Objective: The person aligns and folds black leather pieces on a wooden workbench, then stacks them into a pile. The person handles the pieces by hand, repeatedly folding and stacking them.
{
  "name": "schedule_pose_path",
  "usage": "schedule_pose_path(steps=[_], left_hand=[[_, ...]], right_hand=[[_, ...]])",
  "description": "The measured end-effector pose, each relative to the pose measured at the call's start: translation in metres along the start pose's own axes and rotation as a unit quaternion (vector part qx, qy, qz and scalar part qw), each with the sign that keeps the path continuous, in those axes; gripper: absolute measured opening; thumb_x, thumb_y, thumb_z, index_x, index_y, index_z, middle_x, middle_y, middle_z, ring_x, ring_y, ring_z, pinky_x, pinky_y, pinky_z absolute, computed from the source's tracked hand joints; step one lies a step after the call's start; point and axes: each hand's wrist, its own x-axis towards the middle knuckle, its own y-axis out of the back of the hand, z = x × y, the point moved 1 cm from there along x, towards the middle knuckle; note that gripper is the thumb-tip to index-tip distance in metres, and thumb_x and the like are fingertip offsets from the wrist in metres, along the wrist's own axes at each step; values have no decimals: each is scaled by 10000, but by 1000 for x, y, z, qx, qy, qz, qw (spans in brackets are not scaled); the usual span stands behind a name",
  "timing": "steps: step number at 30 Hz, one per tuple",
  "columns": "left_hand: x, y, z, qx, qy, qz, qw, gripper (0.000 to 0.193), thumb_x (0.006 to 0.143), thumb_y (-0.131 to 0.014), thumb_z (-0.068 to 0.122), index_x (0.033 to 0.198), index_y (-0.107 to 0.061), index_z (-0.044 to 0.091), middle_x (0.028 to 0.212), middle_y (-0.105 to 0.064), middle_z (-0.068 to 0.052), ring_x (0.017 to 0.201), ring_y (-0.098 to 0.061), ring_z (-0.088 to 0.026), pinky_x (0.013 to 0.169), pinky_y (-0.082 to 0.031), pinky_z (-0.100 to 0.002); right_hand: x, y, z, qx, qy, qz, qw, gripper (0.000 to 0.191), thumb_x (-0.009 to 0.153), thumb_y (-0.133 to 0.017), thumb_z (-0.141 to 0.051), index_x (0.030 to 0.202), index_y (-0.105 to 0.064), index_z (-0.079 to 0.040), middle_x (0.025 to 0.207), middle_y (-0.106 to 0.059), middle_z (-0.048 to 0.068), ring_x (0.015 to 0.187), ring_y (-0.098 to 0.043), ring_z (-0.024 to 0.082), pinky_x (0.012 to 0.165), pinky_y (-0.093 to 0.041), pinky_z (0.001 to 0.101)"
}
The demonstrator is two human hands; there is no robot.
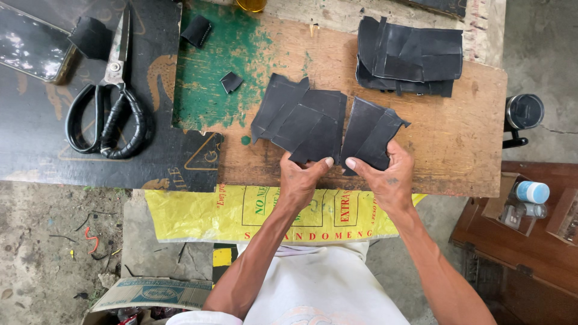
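Observation:
My left hand [299,177] pinches the near edge of a fanned bunch of black rubber pieces [300,117] that lies on the wooden board [457,138]. My right hand [385,174] grips a second, smaller bunch of black rubber pieces [370,132] right beside the first. The two bunches almost touch at the middle. Both hands sit at the board's near edge, thumbs close together.
A stack of black rubber pieces [409,57] lies at the far right of the board. Large black-handled scissors [111,102] rest on a dark sheet at the left. Small rubber scraps [230,81] lie on the green patch. A yellow printed sack [241,210] hangs below the board. A steel cup [524,111] stands at the right.

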Motion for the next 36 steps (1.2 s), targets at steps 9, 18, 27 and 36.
schedule_pose_path(steps=[9, 18, 27, 36], left_hand=[[-8, -11, 18, 33, -23, 32, 999, 375, 803, -843, 119, 1108, -675, -19, 941, -738, -69, 806, -696, -122, 731, -573, -258], [-11, -18, 11, -14, -56, 64, 996, 283, 834, -835, 32, 1071, -694, -30, 900, -707, -54, 720, -621, -94, 646, -506, -246], [-12, -22, 12, -30, -65, 66, 995, 279, 840, -821, 20, 1080, -685, -23, 929, -719, -42, 749, -638, -81, 669, -519, -228], [-7, -19, 19, 14, -39, 52, 998, 267, 821, -838, 49, 1041, -711, -33, 920, -746, -65, 753, -676, -104, 679, -554, -243]], right_hand=[[-1, -3, -4, -12, 2, 16, 1000, 342, 813, -837, 16, 1110, -666, 17, 1049, -733, 41, 918, -664, 76, 828, -566, 231], [-3, -6, -2, 7, -11, 28, 1000, 306, 820, -824, 30, 1087, -674, 20, 1032, -737, 48, 891, -673, 76, 802, -573, 227], [-1, -8, 1, -4, -36, 33, 999, 284, 815, -827, 27, 1063, -690, 28, 1013, -748, 60, 873, -690, 92, 785, -584, 233], [6, 5, 4, 162, 82, 25, 983, 699, 905, -738, 82, 1404, -283, -97, 1385, -529, 209, 1225, -626, 205, 1020, -576, 311]])
